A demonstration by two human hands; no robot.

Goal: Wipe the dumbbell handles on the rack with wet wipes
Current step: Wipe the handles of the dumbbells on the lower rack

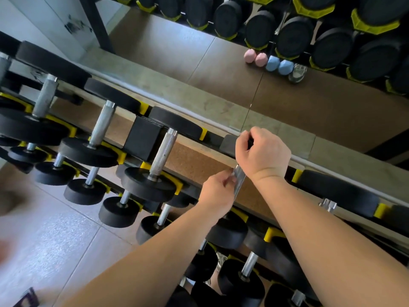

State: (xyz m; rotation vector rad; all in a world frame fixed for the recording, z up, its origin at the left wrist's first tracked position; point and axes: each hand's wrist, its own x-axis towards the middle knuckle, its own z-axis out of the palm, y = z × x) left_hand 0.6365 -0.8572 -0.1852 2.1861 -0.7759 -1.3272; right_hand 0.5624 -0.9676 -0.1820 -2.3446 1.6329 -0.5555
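Two grips: both on one dumbbell handle, top tier of rack.
Left grip: fingertips pinching handle's near end.
Right grip: fingers curled round handle's far end.

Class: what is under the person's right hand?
A metal dumbbell handle; a short stretch shows below the right hand, where the left hand holds it. The right hand covers the upper part and anything else it grips.
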